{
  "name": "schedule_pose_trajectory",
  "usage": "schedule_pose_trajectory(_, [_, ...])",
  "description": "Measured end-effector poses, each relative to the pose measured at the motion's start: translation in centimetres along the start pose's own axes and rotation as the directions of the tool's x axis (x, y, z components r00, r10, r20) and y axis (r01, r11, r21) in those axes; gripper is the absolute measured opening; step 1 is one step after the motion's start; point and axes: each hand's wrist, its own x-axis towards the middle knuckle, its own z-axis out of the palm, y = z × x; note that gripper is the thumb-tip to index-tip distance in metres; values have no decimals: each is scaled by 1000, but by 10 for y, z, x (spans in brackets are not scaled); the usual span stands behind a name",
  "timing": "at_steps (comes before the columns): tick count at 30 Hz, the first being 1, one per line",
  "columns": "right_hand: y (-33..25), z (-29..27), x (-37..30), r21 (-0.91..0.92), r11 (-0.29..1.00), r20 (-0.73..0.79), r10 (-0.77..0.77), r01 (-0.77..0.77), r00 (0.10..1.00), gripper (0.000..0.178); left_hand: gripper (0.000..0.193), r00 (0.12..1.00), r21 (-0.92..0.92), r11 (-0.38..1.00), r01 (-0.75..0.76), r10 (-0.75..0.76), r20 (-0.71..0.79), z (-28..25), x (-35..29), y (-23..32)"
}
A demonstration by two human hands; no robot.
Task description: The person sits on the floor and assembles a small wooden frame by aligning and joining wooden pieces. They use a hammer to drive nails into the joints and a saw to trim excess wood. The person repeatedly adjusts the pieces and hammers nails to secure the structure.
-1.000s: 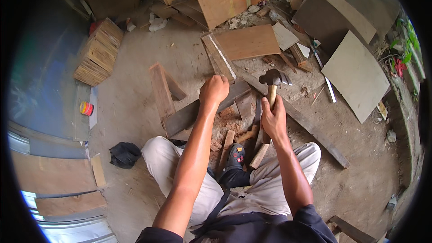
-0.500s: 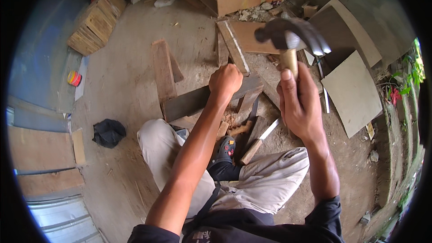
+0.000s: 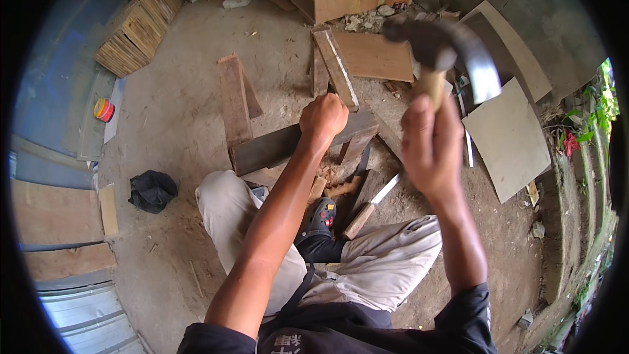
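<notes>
My right hand (image 3: 432,151) is wrapped round the wooden handle of a claw hammer (image 3: 440,49), raised high. Its metal head is smeared by motion. My left hand (image 3: 324,117) is a fist at a wooden frame, against its dark beam (image 3: 275,147) and beside a lighter, white-edged board (image 3: 337,69). A small dark tip pokes out above the fist; what it belongs to is hidden. Another plank (image 3: 234,101) juts away from the beam's left end. Between my legs and the frame, a wooden-handled knife (image 3: 360,221) lies on the ground, blade pointing away.
Plywood sheets (image 3: 508,137) lie on the right, with a brown panel (image 3: 375,56) beyond the frame. A slatted wooden stack (image 3: 139,26), a small red-yellow tub (image 3: 104,110) and a black bag (image 3: 152,191) are on the left. Wood chips (image 3: 341,180) lie near my shoe (image 3: 321,219).
The hammer has swung slightly up and to the right, its claw more blurred. My left fist stays at the frame, and the whole view has shifted a little.
</notes>
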Motion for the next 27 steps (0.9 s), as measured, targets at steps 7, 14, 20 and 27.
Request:
schedule_pose_trajectory(7, [21, -10, 11, -349, 922, 224, 255, -167, 941, 39, 32, 996, 8, 999, -49, 50, -80, -4, 0, 1])
schedule_pose_trajectory(14, [45, 14, -11, -271, 962, 112, -15, 45, 994, 32, 27, 990, -39, 997, -60, 54, -127, 6, -5, -4])
schedule_pose_trajectory(20, [34, -11, -4, -100, 964, 63, 255, -248, 965, 39, 27, 968, -8, 995, -98, 93, -233, 7, -2, -3])
schedule_pose_trajectory(27, [50, 23, -25, -226, 944, 43, -237, 241, 971, 47, 31, 967, -36, 990, -133, 122, -225, 9, -3, -7])
